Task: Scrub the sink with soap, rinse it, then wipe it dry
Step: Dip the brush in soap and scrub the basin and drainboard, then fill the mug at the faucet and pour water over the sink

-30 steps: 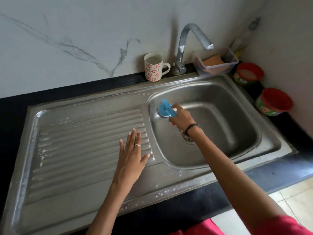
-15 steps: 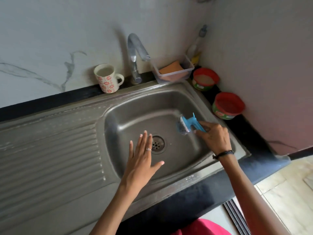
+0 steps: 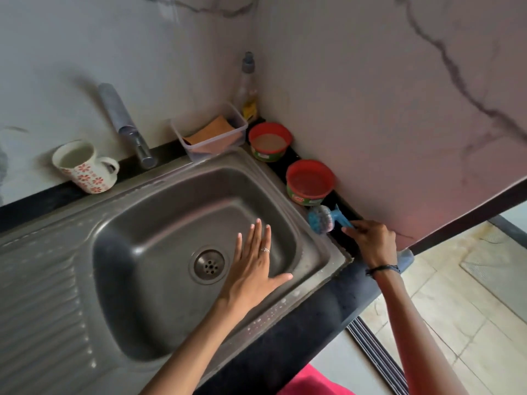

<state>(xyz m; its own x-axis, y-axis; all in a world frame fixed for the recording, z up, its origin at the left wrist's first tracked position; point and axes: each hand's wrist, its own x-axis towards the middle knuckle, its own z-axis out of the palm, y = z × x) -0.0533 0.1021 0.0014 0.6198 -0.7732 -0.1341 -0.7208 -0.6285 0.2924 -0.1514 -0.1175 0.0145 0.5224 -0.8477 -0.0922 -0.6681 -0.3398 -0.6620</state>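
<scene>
The steel sink [image 3: 159, 215] fills the middle of the view, with its drain [image 3: 209, 266] at the basin floor and soap flecks along the front rim. My left hand [image 3: 253, 269] hovers flat over the basin, fingers straight, a ring on one finger. My right hand [image 3: 370, 240] pinches the blue handle of a scrubber [image 3: 323, 219] at the sink's right rim, over the black counter strip, just in front of a red soap tub [image 3: 309, 181]. A second red tub [image 3: 269, 141] stands further back.
The tap [image 3: 125, 126] rises behind the basin. A flowered mug [image 3: 82, 166] sits at its left. A clear box with an orange cloth [image 3: 211, 135] and a bottle [image 3: 248, 86] stand in the back corner. The wall closes in on the right; the ribbed drainboard [image 3: 40, 303] lies left.
My right hand has carried the scrubber out of the basin, rightward to the counter strip by the near red tub. My left hand moved from the drainboard to above the basin. The view swung right.
</scene>
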